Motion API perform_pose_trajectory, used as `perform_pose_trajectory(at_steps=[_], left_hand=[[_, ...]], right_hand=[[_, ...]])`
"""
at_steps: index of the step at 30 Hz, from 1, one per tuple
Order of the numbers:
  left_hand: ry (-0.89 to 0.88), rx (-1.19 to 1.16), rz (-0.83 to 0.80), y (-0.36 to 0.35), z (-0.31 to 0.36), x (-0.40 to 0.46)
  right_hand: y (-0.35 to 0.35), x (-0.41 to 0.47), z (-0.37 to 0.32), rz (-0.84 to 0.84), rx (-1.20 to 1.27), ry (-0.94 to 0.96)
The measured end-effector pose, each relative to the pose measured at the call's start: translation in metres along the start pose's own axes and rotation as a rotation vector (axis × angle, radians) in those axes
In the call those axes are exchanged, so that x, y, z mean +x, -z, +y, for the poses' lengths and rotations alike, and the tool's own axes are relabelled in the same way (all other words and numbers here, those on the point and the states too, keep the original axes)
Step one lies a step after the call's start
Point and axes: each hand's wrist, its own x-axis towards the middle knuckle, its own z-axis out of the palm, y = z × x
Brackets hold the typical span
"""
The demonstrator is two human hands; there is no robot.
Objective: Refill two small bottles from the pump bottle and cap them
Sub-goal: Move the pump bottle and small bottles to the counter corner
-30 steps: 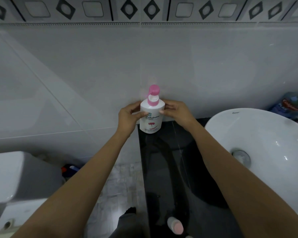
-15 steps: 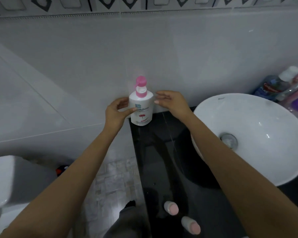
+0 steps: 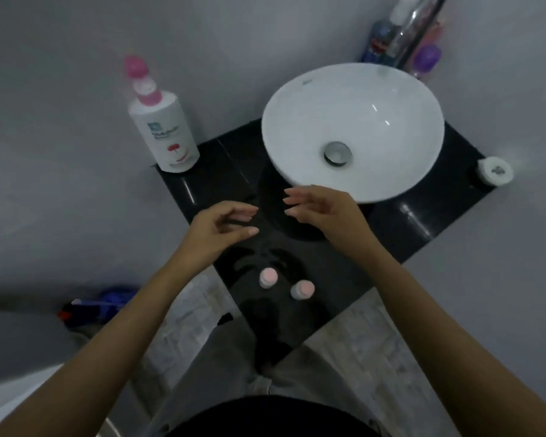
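A white pump bottle (image 3: 166, 134) with a pink pump head stands upright at the back left corner of the black counter (image 3: 423, 216), against the wall. Two small bottles with pink caps stand near the counter's front edge: one on the left (image 3: 268, 278), one just right of it (image 3: 302, 290). My left hand (image 3: 221, 230) and my right hand (image 3: 320, 209) hover over the counter's middle, between the pump bottle and the small bottles. Both hands are empty with fingers apart, fingertips facing each other.
A white basin (image 3: 353, 130) sits on the counter at the right, a chrome tap (image 3: 413, 29) behind it with several bottles (image 3: 426, 55) beside the tap. A small white round object (image 3: 495, 170) lies at the counter's far right. A blue item (image 3: 98, 307) lies on the floor left.
Both hands have let go of the pump bottle and drawn back toward me over the counter's middle. The view has tilted down, bringing the two small bottles fully into sight.
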Motion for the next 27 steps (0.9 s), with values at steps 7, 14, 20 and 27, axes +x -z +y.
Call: perform_pose_trajectory(at_steps=[7,14,20,27], left_hand=[[0.071,0.067,-0.207,-0.035,-0.033,-0.031],[0.113,0.128,-0.234,-0.045,-0.055,-0.039],[0.096,0.114,-0.143,-0.046,-0.059,-0.041],[0.06,0.125,-0.114,-0.05,-0.057,-0.045]], right_hand=[[-0.008,-0.091,0.058,0.102,-0.073,-0.176],[-0.033,-0.116,0.098,0.133,-0.112,-0.216],[-0.045,-0.109,0.112,0.199,-0.083,-0.205],[-0.048,-0.101,0.111,0.184,-0.117,-0.175]])
